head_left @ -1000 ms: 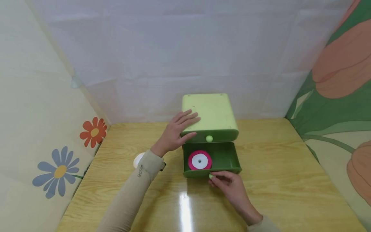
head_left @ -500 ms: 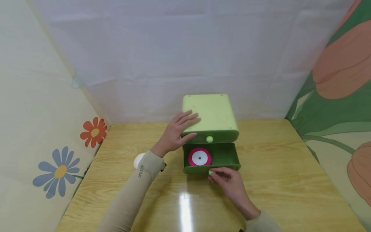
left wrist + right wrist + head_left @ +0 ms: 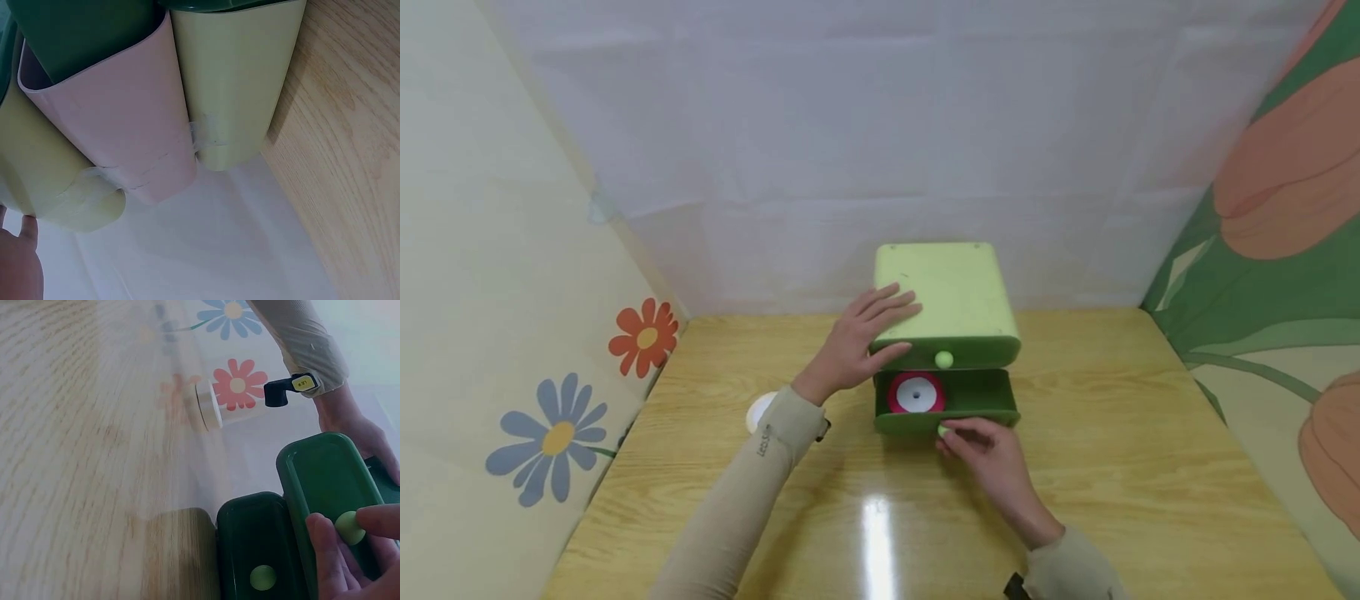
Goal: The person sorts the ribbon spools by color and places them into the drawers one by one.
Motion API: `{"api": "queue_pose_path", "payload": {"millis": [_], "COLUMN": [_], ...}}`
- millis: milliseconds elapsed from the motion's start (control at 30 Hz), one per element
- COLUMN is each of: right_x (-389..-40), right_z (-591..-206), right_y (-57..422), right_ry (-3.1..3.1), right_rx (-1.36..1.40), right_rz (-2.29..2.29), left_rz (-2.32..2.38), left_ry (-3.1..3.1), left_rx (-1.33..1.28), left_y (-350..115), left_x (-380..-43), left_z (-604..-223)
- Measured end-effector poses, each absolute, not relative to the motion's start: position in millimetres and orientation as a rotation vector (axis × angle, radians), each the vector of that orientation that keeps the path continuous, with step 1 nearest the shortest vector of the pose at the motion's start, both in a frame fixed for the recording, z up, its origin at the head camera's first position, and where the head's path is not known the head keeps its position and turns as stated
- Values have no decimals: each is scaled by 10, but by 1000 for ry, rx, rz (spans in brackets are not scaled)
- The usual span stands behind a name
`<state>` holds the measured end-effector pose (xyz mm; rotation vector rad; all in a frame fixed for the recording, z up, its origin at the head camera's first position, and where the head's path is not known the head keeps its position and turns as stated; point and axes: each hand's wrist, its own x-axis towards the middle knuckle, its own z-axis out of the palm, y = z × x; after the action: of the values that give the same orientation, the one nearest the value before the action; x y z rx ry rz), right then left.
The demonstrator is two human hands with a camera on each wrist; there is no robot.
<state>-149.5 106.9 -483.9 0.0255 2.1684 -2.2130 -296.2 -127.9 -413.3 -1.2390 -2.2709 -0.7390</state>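
Observation:
A small drawer cabinet (image 3: 951,287) with a pale green top and dark green drawer fronts stands against the back cloth. My left hand (image 3: 853,346) rests on its top left edge, fingers straight and spread. Thumb and fingers of my right hand (image 3: 996,462) pinch the round light green knob (image 3: 350,528) of the middle drawer (image 3: 902,425), which is partly pulled out. Inside that drawer, on the left, lies a spool of pink ribbon (image 3: 902,393) with a white centre. The left wrist view shows the pink middle tier (image 3: 115,119) with its green drawer sticking out.
Behind my left sleeve a white round object (image 3: 758,412) is partly hidden; in the right wrist view it looks like a flat disc (image 3: 209,406). Below the pulled drawer, the bottom drawer (image 3: 247,537) is closed. Flower-printed cloths stand left and right of the wooden table (image 3: 1150,467).
The middle drawer has slid inward, toward the cabinet, with my right hand moving forward on its knob. The ribbon spool has moved in with it. My left hand has stayed on the cabinet top.

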Motion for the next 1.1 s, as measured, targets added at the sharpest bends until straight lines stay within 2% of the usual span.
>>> {"api": "queue_pose_path", "payload": {"millis": [1100], "right_x": [-1833], "right_z": [-4826], "right_y": [1037], "right_ry": [2176], "right_rx": [-31], "right_rz": [-2267], "left_rz": [-737], "left_ry": [-2252], "left_rx": [-1230], "left_y": [-1271], "left_x": [-2982], "left_z": [-4173]}}
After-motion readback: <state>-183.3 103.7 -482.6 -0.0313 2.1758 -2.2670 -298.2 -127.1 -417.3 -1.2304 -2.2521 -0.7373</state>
